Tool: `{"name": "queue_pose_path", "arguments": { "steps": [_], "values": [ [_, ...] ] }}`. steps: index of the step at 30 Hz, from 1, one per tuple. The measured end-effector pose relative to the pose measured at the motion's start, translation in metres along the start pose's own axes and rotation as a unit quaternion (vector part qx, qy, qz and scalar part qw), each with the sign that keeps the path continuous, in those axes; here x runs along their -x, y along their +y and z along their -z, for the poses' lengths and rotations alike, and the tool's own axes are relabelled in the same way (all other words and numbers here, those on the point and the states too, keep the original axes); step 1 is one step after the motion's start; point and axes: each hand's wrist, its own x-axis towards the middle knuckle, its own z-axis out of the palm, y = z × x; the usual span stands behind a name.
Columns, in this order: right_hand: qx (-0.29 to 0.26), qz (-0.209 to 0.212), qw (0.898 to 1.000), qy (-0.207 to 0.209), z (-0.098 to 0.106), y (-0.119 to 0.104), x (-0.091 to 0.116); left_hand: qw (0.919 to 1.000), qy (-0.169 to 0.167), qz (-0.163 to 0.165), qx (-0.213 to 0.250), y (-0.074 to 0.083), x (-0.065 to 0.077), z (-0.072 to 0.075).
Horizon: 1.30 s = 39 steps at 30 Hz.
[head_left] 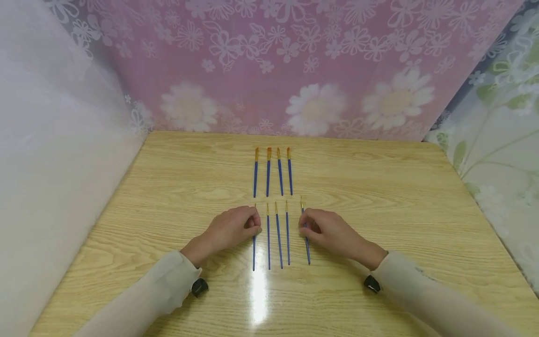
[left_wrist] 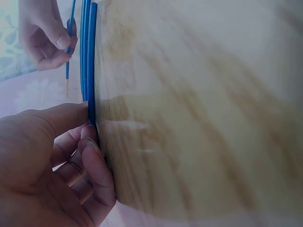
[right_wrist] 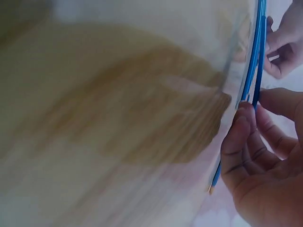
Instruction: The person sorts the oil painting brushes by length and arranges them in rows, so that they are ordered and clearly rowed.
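My left hand (head_left: pixel 231 228) pinches a thin blue-handled paintbrush (head_left: pixel 254 252) between thumb and fingers, at the left end of the near row. At the right end, my right hand (head_left: pixel 335 232) pinches another thin paintbrush (head_left: pixel 307 250), whose gold-coloured tip end shows above the fingers. Both brushes point away from me. Between the hands lie three similar paintbrushes (head_left: pixel 279 243), roughly parallel and apart from each other. In the left wrist view, thumb and fingertips meet on the blue handle (left_wrist: pixel 92 61). The right wrist view shows the right hand's grip on its handle (right_wrist: pixel 260 61).
Beyond the near row, several wider flat paintbrushes (head_left: pixel 268 178) with orange bristles lie side by side. They rest on a wood-grain table (head_left: pixel 168 187). A pink flowered cloth (head_left: pixel 252 84) hangs along the far edge, with pale coverings on both sides.
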Motion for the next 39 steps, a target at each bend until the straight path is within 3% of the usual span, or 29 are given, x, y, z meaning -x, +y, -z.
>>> {"name": "queue_pose_path", "arguments": {
  "steps": [11,23,39],
  "values": [
    [0.025,-0.024,0.999,-0.017,-0.007,-0.018,-0.012,1.0,0.001,0.001,-0.002,0.0,0.0,0.0],
    [0.032,-0.01,0.999,-0.027,-0.008,-0.02,-0.012,0.9999,0.001,-0.01,-0.002,-0.004,-0.001,-0.001],
    [0.027,-0.041,0.999,0.02,0.003,-0.018,-0.009,1.0,0.004,-0.007,-0.004,-0.003,-0.001,-0.002]
  ]
}}
